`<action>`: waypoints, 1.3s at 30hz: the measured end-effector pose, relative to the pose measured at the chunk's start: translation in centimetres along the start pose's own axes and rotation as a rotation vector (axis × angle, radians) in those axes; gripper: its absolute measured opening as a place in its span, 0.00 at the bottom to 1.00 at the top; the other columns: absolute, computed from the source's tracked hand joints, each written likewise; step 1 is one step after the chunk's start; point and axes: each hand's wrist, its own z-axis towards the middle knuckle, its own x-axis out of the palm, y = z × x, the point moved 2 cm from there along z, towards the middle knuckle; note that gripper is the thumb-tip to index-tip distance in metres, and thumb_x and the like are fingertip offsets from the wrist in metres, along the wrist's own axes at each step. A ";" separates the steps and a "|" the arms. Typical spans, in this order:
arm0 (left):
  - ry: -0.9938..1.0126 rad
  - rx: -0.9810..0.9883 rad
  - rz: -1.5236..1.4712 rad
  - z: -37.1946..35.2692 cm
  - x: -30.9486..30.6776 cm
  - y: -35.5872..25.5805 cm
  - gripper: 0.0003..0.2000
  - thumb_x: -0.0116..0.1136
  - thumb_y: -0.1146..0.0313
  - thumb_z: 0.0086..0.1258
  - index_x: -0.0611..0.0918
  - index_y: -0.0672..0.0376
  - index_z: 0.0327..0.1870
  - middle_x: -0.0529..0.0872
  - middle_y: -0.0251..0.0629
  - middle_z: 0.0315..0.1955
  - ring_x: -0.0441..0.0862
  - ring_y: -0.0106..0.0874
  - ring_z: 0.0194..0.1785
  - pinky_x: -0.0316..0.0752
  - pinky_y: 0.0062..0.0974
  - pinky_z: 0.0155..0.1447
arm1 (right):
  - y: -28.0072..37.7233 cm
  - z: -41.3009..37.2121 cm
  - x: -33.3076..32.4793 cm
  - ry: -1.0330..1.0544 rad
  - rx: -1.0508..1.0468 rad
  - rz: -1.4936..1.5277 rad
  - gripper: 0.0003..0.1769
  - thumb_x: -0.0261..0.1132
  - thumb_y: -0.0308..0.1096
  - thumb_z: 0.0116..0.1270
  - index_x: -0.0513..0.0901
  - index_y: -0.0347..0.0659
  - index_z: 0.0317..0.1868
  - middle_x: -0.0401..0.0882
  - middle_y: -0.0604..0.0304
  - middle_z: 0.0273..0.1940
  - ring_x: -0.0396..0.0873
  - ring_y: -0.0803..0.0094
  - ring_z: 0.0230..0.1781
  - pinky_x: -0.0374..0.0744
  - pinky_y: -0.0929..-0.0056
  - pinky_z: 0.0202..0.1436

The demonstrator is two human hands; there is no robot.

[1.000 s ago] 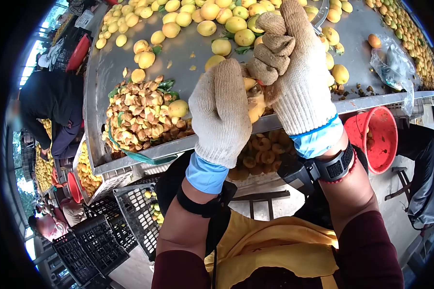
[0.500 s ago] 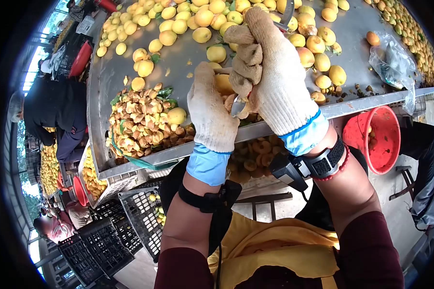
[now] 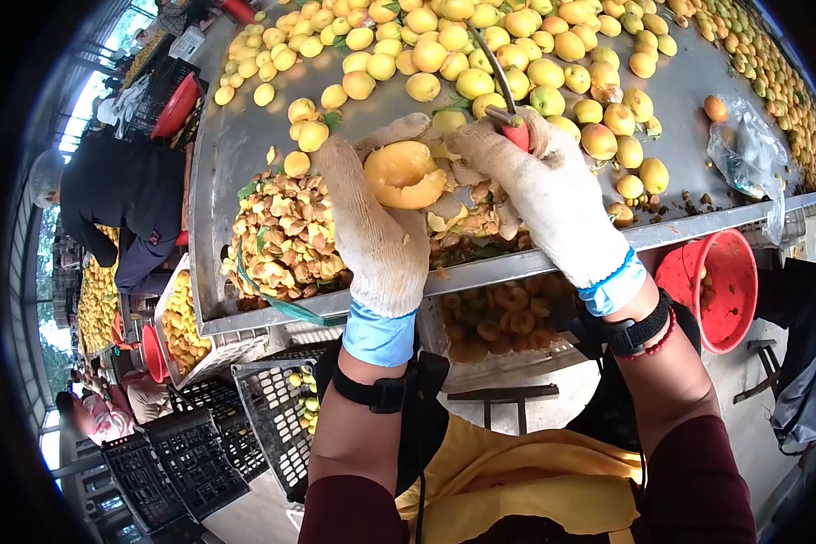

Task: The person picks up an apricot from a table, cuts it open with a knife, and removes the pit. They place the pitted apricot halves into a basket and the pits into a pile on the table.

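A broad metal table (image 3: 238, 143) fills the view, yellow stone fruit, apricots or small peaches by their look, spread over its far side. Below its near rim sits a white crate (image 3: 515, 364) of opened fruit, and on the tabletop near the left hand lies a heap of stones and scraps (image 3: 286, 227).

The gloved left hand (image 3: 381, 243) is curled, cradling an opened fruit (image 3: 395, 188) between thumb and fingers just above the table's near edge, its hollow facing the right hand. The gloved right hand (image 3: 560, 186) is closed round the red handle of a curved metal tool (image 3: 515, 134); whether its fingertips also press on scraps below, I cannot tell.

The opened fruit should be light, its flesh soft and probably wet, so it may slip on a smooth surface, though knitted gloves ought to grip it well. The torn lip round the hollow looks the weakest part and would likely crush or split. It seems best held from outside, by the rounded skin, with light, even pressure. The tool looks stiff, best taken by its handle.
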 end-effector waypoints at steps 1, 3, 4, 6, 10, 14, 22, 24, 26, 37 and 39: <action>-0.015 -0.209 -0.522 -0.2 0.0 -0.1 0.19 0.57 0.61 0.82 0.73 0.66 0.63 0.83 0.49 0.60 0.84 0.41 0.60 0.87 0.38 0.52 | 0.0 -0.2 -0.2 0.004 0.035 0.041 0.16 0.69 0.43 0.73 0.88 0.36 0.44 0.80 0.68 0.31 0.71 0.83 0.22 0.69 0.81 0.26; 0.096 -0.238 -0.490 -0.8 -1.0 -0.4 0.26 0.46 0.49 0.87 0.72 0.66 0.68 0.81 0.52 0.63 0.83 0.43 0.62 0.85 0.40 0.55 | 0.5 -0.5 -1.1 0.036 -0.002 0.017 0.17 0.67 0.44 0.74 0.88 0.36 0.47 0.83 0.66 0.32 0.73 0.83 0.22 0.69 0.82 0.25; 0.137 -0.271 -0.500 -1.2 -0.9 -1.0 0.27 0.47 0.48 0.86 0.74 0.66 0.68 0.80 0.53 0.64 0.83 0.44 0.62 0.85 0.39 0.54 | 0.5 -0.6 -1.4 0.014 0.024 0.057 0.18 0.65 0.43 0.77 0.88 0.35 0.48 0.86 0.65 0.33 0.72 0.83 0.19 0.69 0.82 0.22; 0.071 -0.418 -0.536 -1.9 -0.6 -2.1 0.28 0.51 0.51 0.83 0.74 0.69 0.69 0.82 0.53 0.62 0.86 0.44 0.58 0.87 0.32 0.47 | 0.6 -0.9 -2.3 0.019 0.045 0.153 0.18 0.62 0.43 0.79 0.89 0.35 0.48 0.88 0.64 0.31 0.69 0.81 0.11 0.67 0.82 0.15; 0.332 -0.617 -0.314 -4.4 -1.5 -4.0 0.19 0.48 0.67 0.82 0.78 0.71 0.65 0.85 0.54 0.58 0.88 0.38 0.48 0.88 0.29 0.41 | 0.3 -1.3 -5.2 -0.056 0.041 0.293 0.16 0.65 0.43 0.78 0.89 0.37 0.46 0.87 0.65 0.29 0.70 0.82 0.12 0.70 0.82 0.16; 0.639 -0.707 0.055 -8.7 -0.5 -3.4 0.16 0.57 0.68 0.80 0.82 0.64 0.63 0.87 0.45 0.53 0.86 0.31 0.49 0.84 0.28 0.51 | -0.1 -1.9 -8.0 -0.066 -0.001 0.262 0.17 0.64 0.44 0.79 0.89 0.36 0.46 0.87 0.66 0.30 0.69 0.84 0.12 0.69 0.82 0.14; 0.594 -0.563 0.341 -6.6 0.5 -5.6 0.18 0.66 0.69 0.76 0.83 0.63 0.63 0.87 0.31 0.43 0.82 0.22 0.42 0.79 0.20 0.48 | 1.1 -1.8 -16.6 -0.238 -0.050 0.698 0.17 0.59 0.41 0.83 0.82 0.35 0.56 0.86 0.67 0.36 0.67 0.88 0.18 0.69 0.85 0.20; 0.447 -0.504 0.442 -3.6 2.9 -5.7 0.13 0.62 0.70 0.78 0.86 0.63 0.59 0.88 0.31 0.39 0.82 0.22 0.40 0.79 0.22 0.46 | 0.7 -1.8 -18.2 -0.273 -0.085 0.816 0.17 0.58 0.39 0.83 0.81 0.32 0.57 0.88 0.65 0.38 0.71 0.86 0.20 0.76 0.85 0.22; 0.616 -0.113 0.725 -1.0 5.5 -2.9 0.14 0.60 0.68 0.78 0.85 0.63 0.59 0.90 0.41 0.42 0.87 0.33 0.41 0.81 0.29 0.48 | -0.1 -1.7 -18.1 -0.319 -0.042 0.791 0.16 0.57 0.40 0.83 0.81 0.33 0.54 0.87 0.64 0.36 0.72 0.82 0.18 0.76 0.82 0.21; 0.931 0.137 1.402 0.5 14.0 6.0 0.28 0.70 0.57 0.67 0.78 0.56 0.67 0.86 0.50 0.54 0.88 0.50 0.52 0.84 0.44 0.54 | 1.5 -3.6 -17.8 -0.267 0.084 0.705 0.21 0.57 0.50 0.84 0.82 0.38 0.52 0.85 0.62 0.34 0.76 0.78 0.23 0.76 0.78 0.22; 0.784 0.136 1.031 0.4 11.7 4.4 0.34 0.71 0.65 0.66 0.74 0.56 0.75 0.82 0.50 0.61 0.83 0.47 0.64 0.79 0.38 0.67 | 2.8 -4.8 -16.3 -0.241 0.159 0.419 0.27 0.55 0.58 0.84 0.82 0.39 0.51 0.82 0.62 0.32 0.74 0.77 0.18 0.75 0.78 0.22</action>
